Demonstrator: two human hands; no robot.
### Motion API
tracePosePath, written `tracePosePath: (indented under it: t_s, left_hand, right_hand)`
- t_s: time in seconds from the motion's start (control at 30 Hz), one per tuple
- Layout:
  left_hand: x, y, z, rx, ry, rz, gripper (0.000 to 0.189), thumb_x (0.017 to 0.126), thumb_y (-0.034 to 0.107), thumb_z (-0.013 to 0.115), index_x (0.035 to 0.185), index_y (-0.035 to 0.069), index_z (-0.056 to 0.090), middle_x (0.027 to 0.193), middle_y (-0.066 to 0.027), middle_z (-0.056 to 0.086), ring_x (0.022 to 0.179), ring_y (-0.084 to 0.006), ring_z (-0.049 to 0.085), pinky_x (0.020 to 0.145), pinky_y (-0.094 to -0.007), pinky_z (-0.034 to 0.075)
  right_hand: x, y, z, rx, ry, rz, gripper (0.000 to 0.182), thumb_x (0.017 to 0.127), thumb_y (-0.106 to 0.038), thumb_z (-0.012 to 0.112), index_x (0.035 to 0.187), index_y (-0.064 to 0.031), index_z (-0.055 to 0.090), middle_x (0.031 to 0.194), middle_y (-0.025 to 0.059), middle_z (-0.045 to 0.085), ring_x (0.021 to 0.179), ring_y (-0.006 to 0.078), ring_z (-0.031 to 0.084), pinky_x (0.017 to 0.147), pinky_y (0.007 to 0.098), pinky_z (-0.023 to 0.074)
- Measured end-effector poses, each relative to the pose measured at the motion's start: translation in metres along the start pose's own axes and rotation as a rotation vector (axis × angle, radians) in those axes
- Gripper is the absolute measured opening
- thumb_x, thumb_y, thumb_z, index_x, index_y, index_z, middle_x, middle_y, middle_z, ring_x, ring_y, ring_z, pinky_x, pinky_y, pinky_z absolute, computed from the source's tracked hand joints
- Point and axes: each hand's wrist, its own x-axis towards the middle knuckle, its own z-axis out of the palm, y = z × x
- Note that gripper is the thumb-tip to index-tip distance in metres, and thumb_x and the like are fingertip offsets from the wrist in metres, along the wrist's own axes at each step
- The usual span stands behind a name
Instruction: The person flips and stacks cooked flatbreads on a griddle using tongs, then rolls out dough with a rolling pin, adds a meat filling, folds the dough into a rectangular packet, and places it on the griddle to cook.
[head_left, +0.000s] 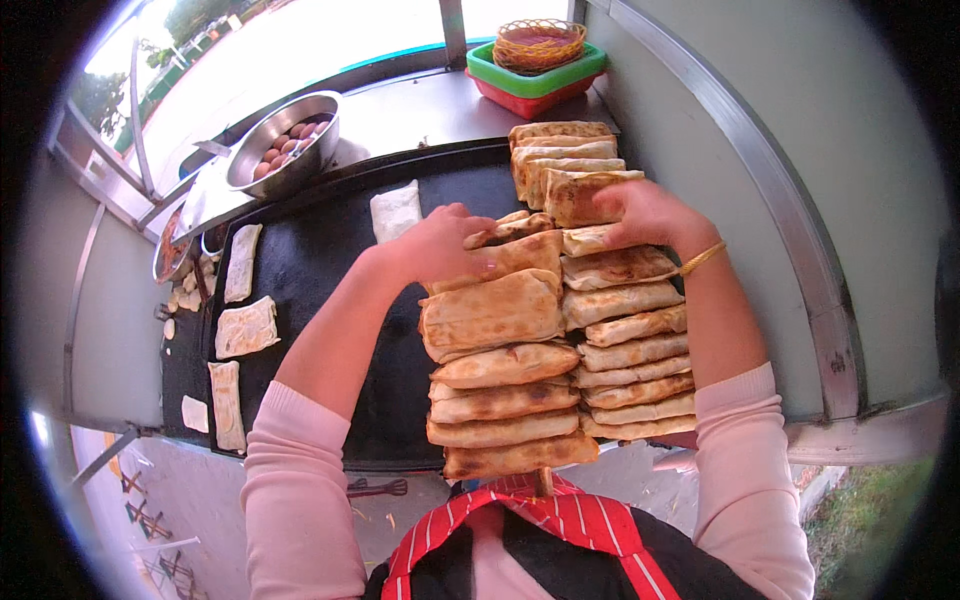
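Note:
Two rows of browned, folded filled flatbreads stand on edge along the right side of a black flat griddle. At the far end of the left row, my left hand holds a flatbread, thumb on its near side. A larger flatbread leans just nearer to me. My right hand grips a browned flatbread in the right row, its fingers reaching down by a paler one. Several more flatbreads lean behind it. The undersides of both held pieces are hidden.
Paler dough parcels lie on the griddle's left, and a white one near its back. A steel bowl of eggs stands on the back ledge, left of stacked green and red baskets. A metal-framed wall bounds the right.

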Motion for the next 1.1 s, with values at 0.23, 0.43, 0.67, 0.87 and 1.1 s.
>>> tracePosePath:
  t_s: [0.23, 0.43, 0.67, 0.87, 1.1]
  left_hand:
    - [-0.033, -0.009, 0.020, -0.202, 0.250, 0.126, 0.049, 0.088, 0.027, 0.072, 0.132, 0.009, 0.062, 0.137, -0.0185, 0.054, 0.127, -0.0340, 0.053, 0.110, -0.0404, 0.041]
    - [-0.089, -0.025, 0.045, -0.377, 0.424, -0.089, 0.058, 0.086, 0.020, 0.075, 0.137, 0.001, 0.055, 0.140, -0.0172, 0.053, 0.125, -0.0276, 0.054, 0.100, -0.0377, 0.048]
    - [-0.116, -0.014, 0.071, -1.023, 0.199, -0.366, 0.060, 0.085, 0.010, 0.076, 0.136, -0.005, 0.048, 0.110, -0.0112, 0.066, 0.096, -0.0165, 0.063, 0.083, -0.0305, 0.052]
    - [-0.101, 0.000, 0.053, -1.209, 0.259, -0.116, 0.046, 0.085, 0.003, 0.073, 0.126, -0.001, 0.053, 0.100, -0.0081, 0.065, 0.087, -0.0151, 0.063, 0.075, -0.0274, 0.053]
    - [-0.095, -0.026, 0.074, -0.717, 0.365, -0.242, 0.041, 0.085, 0.014, 0.073, 0.120, -0.002, 0.059, 0.110, -0.0136, 0.067, 0.101, -0.0257, 0.065, 0.089, -0.0365, 0.053]
  right_hand:
    - [0.019, -0.090, 0.024, 0.042, 0.055, -0.543, 0.061, 0.082, -0.034, 0.076, 0.131, -0.0014, 0.061, 0.125, 0.0180, 0.067, 0.115, 0.0299, 0.064, 0.099, 0.0371, 0.0503]
    - [-0.005, -0.118, 0.038, 0.129, -0.113, -0.506, 0.062, 0.080, -0.026, 0.081, 0.133, -0.0016, 0.060, 0.118, 0.0158, 0.069, 0.109, 0.0284, 0.066, 0.099, 0.0371, 0.0497]
    - [-0.038, -0.136, 0.068, -0.225, -0.007, -0.496, 0.092, 0.061, -0.026, 0.089, 0.142, -0.0050, 0.050, 0.139, 0.0200, 0.050, 0.130, 0.0375, 0.046, 0.112, 0.0434, 0.0390]
    - [-0.039, -0.129, 0.094, -0.260, 0.143, -0.469, 0.087, 0.056, -0.030, 0.091, 0.131, -0.0034, 0.057, 0.125, 0.0178, 0.056, 0.121, 0.0377, 0.051, 0.104, 0.0441, 0.0423]
    - [-0.038, -0.123, 0.080, 0.030, 0.383, -0.014, 0.059, 0.056, -0.019, 0.091, 0.105, -0.0005, 0.063, 0.101, 0.0125, 0.067, 0.091, 0.0238, 0.065, 0.083, 0.0350, 0.0517]
